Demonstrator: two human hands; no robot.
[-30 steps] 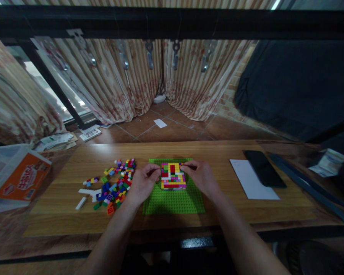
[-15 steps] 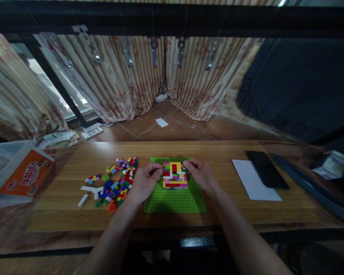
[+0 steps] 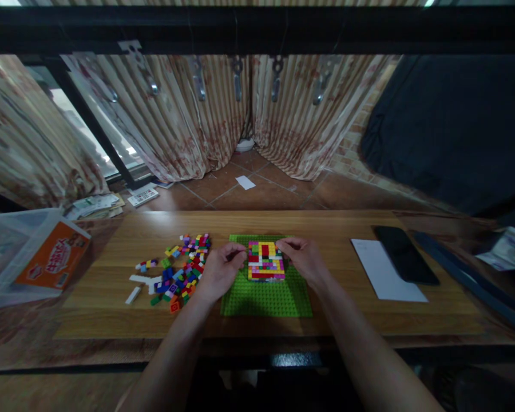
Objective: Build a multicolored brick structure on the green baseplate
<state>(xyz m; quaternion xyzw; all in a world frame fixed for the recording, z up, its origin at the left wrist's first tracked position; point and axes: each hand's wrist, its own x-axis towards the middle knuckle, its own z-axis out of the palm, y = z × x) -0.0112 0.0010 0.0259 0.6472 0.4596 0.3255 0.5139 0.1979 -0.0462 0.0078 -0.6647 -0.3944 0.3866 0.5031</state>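
A square block of many-coloured toy bricks [image 3: 266, 269] stands on a green studded baseplate [image 3: 266, 300]. At its left side is my left hand [image 3: 222, 272], fingers curled and thumb and fingertips against the upper left edge. My right hand [image 3: 304, 260] is closed at the opposite side, its thumb at the upper right corner of the block. Yellow, red, white and pink bricks show on top. The undersides of my fingers are hidden.
Left of the baseplate lies a loose pile of toy bricks [image 3: 184, 272], with white long bricks [image 3: 133, 295] beside it. A clear plastic box [image 3: 8, 252] with an orange label stands farther left. White paper [image 3: 380, 274] and a black phone [image 3: 405, 254] lie on the right of the wooden table [image 3: 326, 326].
The whole view has shifted slightly, so everything appears a little farther right. Both hands stay at the sides of the brick block, with hardly any movement relative to it.
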